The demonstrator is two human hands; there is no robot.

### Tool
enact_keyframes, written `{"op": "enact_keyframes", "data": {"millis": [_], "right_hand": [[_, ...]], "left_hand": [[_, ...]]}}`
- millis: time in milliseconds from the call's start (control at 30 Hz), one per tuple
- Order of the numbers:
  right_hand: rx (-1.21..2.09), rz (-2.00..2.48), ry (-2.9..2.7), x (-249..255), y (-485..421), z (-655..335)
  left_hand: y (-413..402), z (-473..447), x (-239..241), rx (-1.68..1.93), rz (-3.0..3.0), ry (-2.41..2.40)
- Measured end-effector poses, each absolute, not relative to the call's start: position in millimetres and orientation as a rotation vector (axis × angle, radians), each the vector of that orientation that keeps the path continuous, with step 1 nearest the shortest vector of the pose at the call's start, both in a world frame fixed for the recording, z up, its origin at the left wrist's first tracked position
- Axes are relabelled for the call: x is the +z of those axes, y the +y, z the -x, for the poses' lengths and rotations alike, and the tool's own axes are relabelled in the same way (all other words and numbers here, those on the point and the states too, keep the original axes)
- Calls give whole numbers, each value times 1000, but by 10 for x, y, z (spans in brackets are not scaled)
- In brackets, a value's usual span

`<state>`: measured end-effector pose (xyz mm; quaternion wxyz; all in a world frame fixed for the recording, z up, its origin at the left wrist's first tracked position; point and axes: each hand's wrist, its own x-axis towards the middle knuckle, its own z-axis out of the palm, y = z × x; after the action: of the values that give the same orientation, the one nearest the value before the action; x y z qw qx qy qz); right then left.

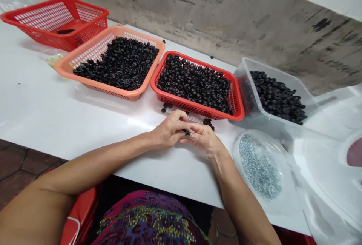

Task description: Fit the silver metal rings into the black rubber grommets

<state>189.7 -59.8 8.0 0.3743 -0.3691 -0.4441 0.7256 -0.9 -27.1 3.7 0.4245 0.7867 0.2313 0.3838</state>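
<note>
Holding: The left hand [168, 131] and the right hand [204, 140] are close together in front of the person, at 6 o'clock. Both are curled narrow, not wide. A small black ring-shaped bead [186, 132] sits between their fingertips. It is too small to see just how each finger holds it.

Loose beads: A few little black beads [208, 123] lie on the white table top [85, 124] at 12 o'clock, just by the hands and the next basket.

Baskets: A red plastic mesh basket [181, 99] full of black beads is at 12 o'clock. An orange-pink plastic mesh basket [113, 91], also full, is at 11 o'clock. A red plastic mesh basket with low fill [87, 37] is at 10 o'clock, with only a few black beads inside.

Box: A clear plastic box [243, 75] of black beads is at 1 o'clock.

Dish: A round clear plastic dish [236, 154] is at 3 o'clock, with tiny silver-blue bits [259, 166] in it.

What could go wrong: The bead is so small that it could slip from wet or tired fingers and roll away. The loose beads could get knocked off the table by a hand or wrist. An elbow or hand could bump the round dish, and the tiny bits could spill and get mixed in with the beads.
</note>
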Motion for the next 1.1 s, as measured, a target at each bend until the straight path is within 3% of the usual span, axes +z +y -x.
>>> {"op": "enact_keyframes", "data": {"millis": [267,533,800,900,1100], "right_hand": [[1727,1009,-1124,143,-611,-1836],[1691,1038,-1099,118,-610,-1848],[1680,999,-1049,261,-617,-1915],[1360,1095,-1133,423,-716,-1946],[282,1238,-1179,1049,-634,-2641]], "left_hand": [[-331,-46,77,838,-1436,507],[-310,-47,124,819,-1334,432],[-219,-18,96,913,-1174,741],[-181,-1,62,1000,-1144,861],[-51,31,-1,1202,-1178,1036]]}}
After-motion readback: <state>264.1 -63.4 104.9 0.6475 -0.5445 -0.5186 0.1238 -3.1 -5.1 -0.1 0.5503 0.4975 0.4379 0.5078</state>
